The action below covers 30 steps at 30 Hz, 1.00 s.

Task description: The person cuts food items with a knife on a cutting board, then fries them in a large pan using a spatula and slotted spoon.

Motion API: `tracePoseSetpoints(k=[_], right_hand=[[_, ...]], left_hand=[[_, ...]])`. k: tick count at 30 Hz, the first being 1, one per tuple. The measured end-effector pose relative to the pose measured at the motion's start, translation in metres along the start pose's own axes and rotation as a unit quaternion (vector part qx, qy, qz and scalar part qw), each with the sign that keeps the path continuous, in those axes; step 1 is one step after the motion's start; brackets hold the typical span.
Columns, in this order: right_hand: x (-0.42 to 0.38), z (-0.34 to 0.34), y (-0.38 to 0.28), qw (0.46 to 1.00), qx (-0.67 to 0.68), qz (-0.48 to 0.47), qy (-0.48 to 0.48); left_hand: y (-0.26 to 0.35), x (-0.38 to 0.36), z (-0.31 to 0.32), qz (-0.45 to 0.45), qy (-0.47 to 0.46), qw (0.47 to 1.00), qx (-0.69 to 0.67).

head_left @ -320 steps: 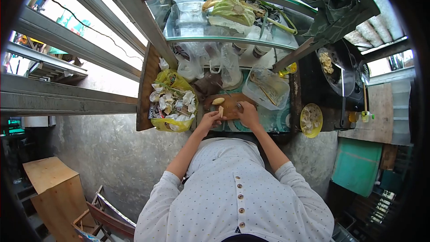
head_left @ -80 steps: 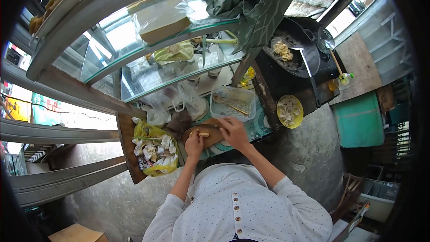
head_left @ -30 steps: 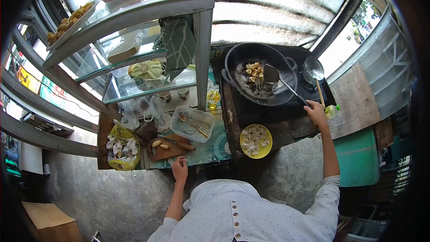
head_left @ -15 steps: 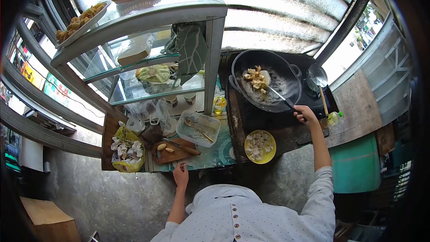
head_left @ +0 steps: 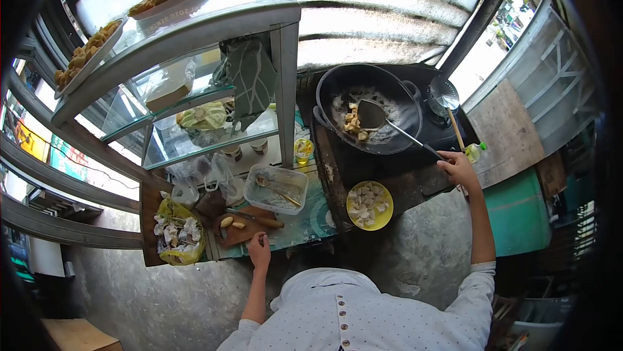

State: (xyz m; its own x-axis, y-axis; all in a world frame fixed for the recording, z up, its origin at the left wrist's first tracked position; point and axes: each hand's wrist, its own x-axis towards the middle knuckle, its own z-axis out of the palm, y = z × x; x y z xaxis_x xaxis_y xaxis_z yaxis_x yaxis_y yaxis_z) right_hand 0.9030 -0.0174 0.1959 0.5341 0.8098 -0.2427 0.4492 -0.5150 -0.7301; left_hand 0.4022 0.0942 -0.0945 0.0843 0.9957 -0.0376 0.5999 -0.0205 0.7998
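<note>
My right hand (head_left: 458,170) is wrapped round the handle of a long metal spatula (head_left: 407,134). The spatula's dark blade lies inside a large black wok (head_left: 402,94), against browned food pieces (head_left: 354,121) on the wok's left side. In front of the wok, pale chunks sit in a yellow bowl (head_left: 361,222). My left hand (head_left: 259,251) has its fingers curled at the table's front edge, near a wooden cutting board (head_left: 237,235); whether it holds something is too small to tell. Two pale peeled pieces (head_left: 226,222) and a knife (head_left: 265,220) lie on the board.
A clear plastic tub (head_left: 290,185) with a spoon stands behind the board, beside a small yellow-topped cup (head_left: 303,150). A glass display case (head_left: 285,91) rises at the left. A strainer (head_left: 444,93) rests right of the wok. A yellow bag (head_left: 188,255) stands far left.
The spatula blade has turned over and now shows its dark face, with the food beside it in the wok instead of on it. My right hand has shifted right. The whole view has shifted slightly.
</note>
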Motion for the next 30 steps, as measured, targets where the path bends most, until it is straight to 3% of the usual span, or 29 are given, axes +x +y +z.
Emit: tracePoseSetpoints(k=[5,8,12,14,22,28,30], right_hand=[[0.013,0.013,0.026,0.994,-0.081,-0.025,0.065],[0.042,-0.001,0.065,0.982,-0.089,-0.101,0.131],[0.056,-0.015,0.059,0.994,0.014,0.000,0.106],[0.061,-0.012,0.059,0.987,0.099,0.121,0.047],[0.068,0.059,0.021,0.954,0.239,0.164,-0.074],[0.026,0.034,-0.006,0.988,0.144,0.037,-0.045],[0.006,0.022,-0.013,0.994,-0.052,-0.083,0.055]], left_hand=[[-0.001,0.003,0.000,-0.003,-0.005,1.000,-0.021],[0.006,0.002,-0.010,-0.006,0.006,1.000,-0.017],[-0.003,-0.004,-0.019,-0.014,0.026,0.999,-0.014],[-0.005,-0.009,-0.024,-0.031,0.031,0.999,0.013],[-0.001,-0.017,-0.020,-0.034,0.017,0.999,-0.009],[0.007,-0.008,-0.014,-0.046,-0.015,0.999,0.001],[0.008,-0.007,-0.012,-0.029,-0.012,1.000,0.000]])
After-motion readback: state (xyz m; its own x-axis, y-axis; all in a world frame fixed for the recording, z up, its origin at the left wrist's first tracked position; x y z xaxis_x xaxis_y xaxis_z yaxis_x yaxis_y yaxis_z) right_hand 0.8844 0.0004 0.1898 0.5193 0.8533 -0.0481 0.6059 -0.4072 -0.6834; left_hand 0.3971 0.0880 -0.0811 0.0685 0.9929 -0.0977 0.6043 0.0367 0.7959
